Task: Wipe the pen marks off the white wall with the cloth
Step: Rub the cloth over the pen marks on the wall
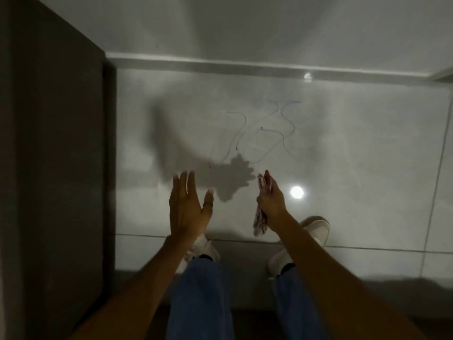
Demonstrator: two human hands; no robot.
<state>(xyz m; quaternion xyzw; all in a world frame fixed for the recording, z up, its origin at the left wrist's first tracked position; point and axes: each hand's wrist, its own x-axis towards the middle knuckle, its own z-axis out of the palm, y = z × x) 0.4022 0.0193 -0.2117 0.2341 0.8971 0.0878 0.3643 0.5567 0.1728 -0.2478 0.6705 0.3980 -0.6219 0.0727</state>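
Observation:
Blue pen marks (263, 132), loose curving lines, run across a glossy white surface (355, 148) ahead of me, above both hands. My right hand (270, 201) is closed around a bunched red-and-white patterned cloth (264, 185); cloth ends stick out above the fingers and hang below the wrist. The cloth sits just below the lowest marks and I cannot tell whether it touches the surface. My left hand (187, 204) is open, fingers together and pointing up, holding nothing, to the left of the marks. Both hands cast a shadow beside the scribbles.
A dark brown panel (51, 155) fills the left side, its edge close to my left hand. A pale ledge (245, 65) runs across above the marks. A bright light reflection (297, 192) glares near my right hand. My jeans and white shoes (316, 229) show below.

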